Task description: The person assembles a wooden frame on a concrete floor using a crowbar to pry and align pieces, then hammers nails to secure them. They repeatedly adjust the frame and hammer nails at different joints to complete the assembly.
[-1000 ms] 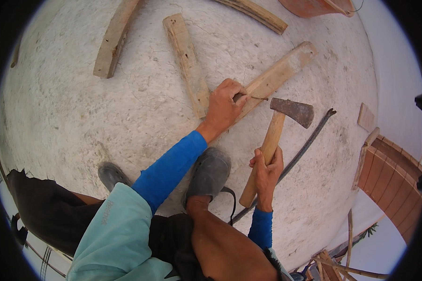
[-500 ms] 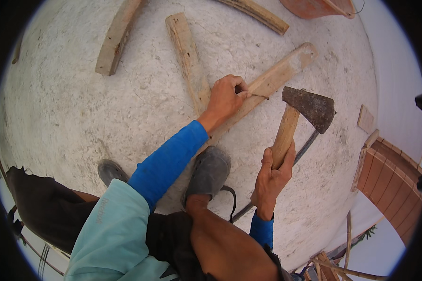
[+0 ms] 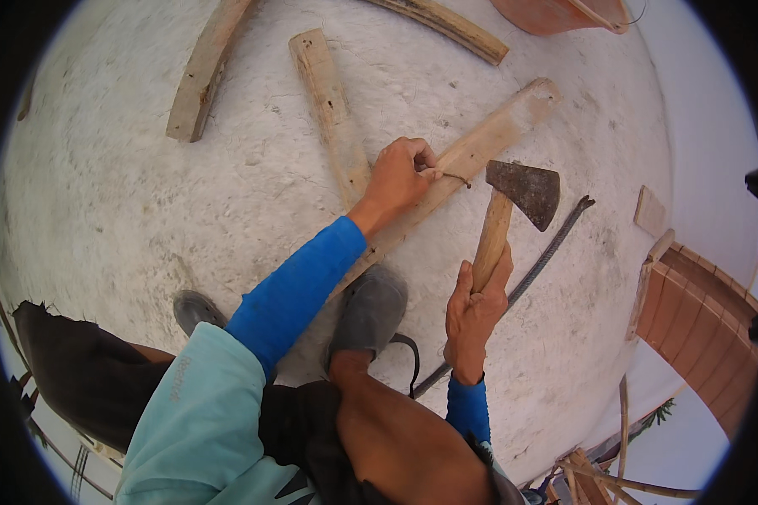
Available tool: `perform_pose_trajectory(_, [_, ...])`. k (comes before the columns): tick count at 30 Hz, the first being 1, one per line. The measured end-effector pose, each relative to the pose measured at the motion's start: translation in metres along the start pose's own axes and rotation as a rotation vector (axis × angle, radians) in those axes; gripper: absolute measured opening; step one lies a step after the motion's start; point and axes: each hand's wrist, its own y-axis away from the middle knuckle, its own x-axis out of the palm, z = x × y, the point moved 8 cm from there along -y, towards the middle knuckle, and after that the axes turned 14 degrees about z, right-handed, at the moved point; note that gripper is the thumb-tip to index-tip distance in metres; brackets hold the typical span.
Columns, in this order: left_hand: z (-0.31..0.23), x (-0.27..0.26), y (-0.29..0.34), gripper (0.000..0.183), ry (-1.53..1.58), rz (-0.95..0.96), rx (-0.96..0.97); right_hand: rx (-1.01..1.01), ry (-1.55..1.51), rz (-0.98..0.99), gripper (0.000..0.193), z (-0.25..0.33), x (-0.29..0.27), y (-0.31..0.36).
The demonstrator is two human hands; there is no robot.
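Note:
My left hand [image 3: 398, 177] is closed, with thumb and finger pinching a thin rusty nail [image 3: 456, 178]. The nail lies slantwise over a wooden plank [image 3: 497, 135], its free end pointing right; whether its tip touches the wood I cannot tell. In my right hand [image 3: 476, 316], fingers wrapped round the wooden handle, is a hatchet [image 3: 499, 210]. Its dark metal head is raised just right of the nail, the blunt side toward it and the blade edge facing right. My foot in a grey clog [image 3: 369, 307] is at the plank's near end.
A second plank [image 3: 333, 101] meets the first near my left hand. Further wood pieces lie at the far left [image 3: 206, 71] and the far side [image 3: 446, 25]. A ribbed steel bar [image 3: 547, 252] runs beneath my right hand. An orange tub [image 3: 556, 15] and red-brown brickwork [image 3: 699, 320] stand farther off.
The hatchet has come left, its head closer to the nail, uncovering the steel bar's forked end. My left hand keeps its pinch on the nail. The whole view has shifted slightly.

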Motion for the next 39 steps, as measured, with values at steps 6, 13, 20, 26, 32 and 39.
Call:
perform_pose_trajectory(6, [-0.008, 0.002, 0.008, 0.013, -0.026, -0.021, 0.033, 0.307, -0.18, 0.185, 0.057, -0.036, 0.029, 0.004])
perform_pose_trajectory(13, [-0.019, 0.008, 0.02, 0.011, -0.015, -0.054, 0.247, 0.126, -0.235, 0.086, 0.058, -0.03, 0.015, 0.005])
perform_pose_trajectory(20, [-0.033, 0.018, 0.036, 0.017, -0.161, -0.248, 0.345, 0.142, -0.302, 0.075, 0.058, -0.028, 0.011, -0.004])
perform_pose_trajectory(26, [-0.035, 0.027, 0.035, 0.02, -0.246, -0.23, 0.271, 0.17, -0.309, 0.115, 0.058, -0.031, 0.014, -0.003])
perform_pose_trajectory(32, [-0.043, 0.025, 0.038, 0.021, -0.274, -0.295, 0.379, 0.159, -0.314, 0.092, 0.058, -0.032, 0.016, -0.001])
perform_pose_trajectory(39, [-0.03, 0.021, 0.041, 0.017, -0.176, -0.378, 0.246, 0.11, -0.321, 0.081, 0.058, -0.033, 0.01, 0.0])
